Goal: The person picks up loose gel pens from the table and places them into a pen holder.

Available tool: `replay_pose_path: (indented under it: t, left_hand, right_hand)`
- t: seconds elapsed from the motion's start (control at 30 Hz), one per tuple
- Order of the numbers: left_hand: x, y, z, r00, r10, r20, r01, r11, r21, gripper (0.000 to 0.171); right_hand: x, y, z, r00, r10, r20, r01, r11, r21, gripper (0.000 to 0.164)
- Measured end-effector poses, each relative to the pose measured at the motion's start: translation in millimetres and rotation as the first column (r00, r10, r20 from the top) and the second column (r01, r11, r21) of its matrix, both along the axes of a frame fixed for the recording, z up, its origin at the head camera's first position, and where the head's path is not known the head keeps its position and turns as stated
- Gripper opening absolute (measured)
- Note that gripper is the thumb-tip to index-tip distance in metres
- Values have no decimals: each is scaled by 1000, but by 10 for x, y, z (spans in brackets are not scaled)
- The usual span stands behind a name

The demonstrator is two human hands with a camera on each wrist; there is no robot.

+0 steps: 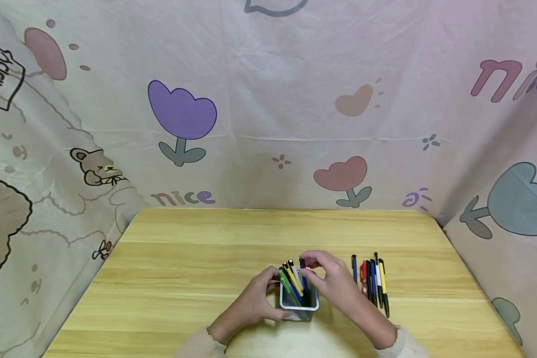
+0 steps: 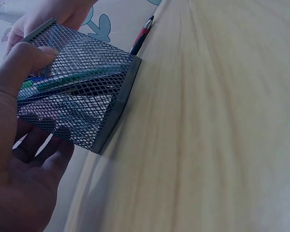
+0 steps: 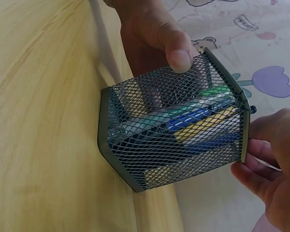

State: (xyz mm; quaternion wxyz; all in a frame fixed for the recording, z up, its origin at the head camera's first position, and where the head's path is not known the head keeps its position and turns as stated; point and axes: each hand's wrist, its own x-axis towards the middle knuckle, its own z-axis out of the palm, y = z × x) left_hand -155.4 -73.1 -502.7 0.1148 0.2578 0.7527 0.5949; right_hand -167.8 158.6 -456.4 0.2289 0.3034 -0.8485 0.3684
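A black wire-mesh pen holder (image 1: pixel 299 314) with a pale rim stands upright on the table. My left hand (image 1: pixel 256 299) grips it from the left, the thumb (image 3: pixel 180 59) against the mesh and the fingers (image 2: pixel 50 157) round another side. Inside lean several pens, among them a green pen (image 1: pixel 285 282), a yellow pen (image 1: pixel 295 279) and a white pen (image 1: pixel 294 269). At the far right corner of the rim my right hand (image 1: pixel 336 282) pinches the upper end of a dark blue pen (image 1: pixel 304 273), whose lower part is down in the holder.
Right of the holder, on the wooden table (image 1: pixel 197 253), lies a loose row of pens: a blue pen (image 1: pixel 354 270), a red pen (image 1: pixel 364 276), a yellow-and-black pen (image 1: pixel 383 283) and others. A printed cloth (image 1: pixel 268 114) hangs behind the table and along both sides.
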Motion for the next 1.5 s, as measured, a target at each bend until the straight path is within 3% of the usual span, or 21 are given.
replay_pose_path:
  t: [0.53,0.93,1.13,1.5]
  left_hand:
    - [12,-3,-19,1000,6,6,-6,1000,2,67]
    - [9,-5,-38,1000,17,24,-17,1000,-20,68]
    - [9,-7,-40,999,16,34,-15,1000,-20,68]
    - [-3,-5,-32,999,10,35,-9,1000,-19,67]
  right_hand:
    - [39,73,28,995,-6,95,5,1000,9,39]
    - [39,398,62,979,-145,141,141,989,37,28]
    - [31,619,46,955,-234,182,223,972,77,30]
    - [44,987,34,888,-367,276,331,928,170,35]
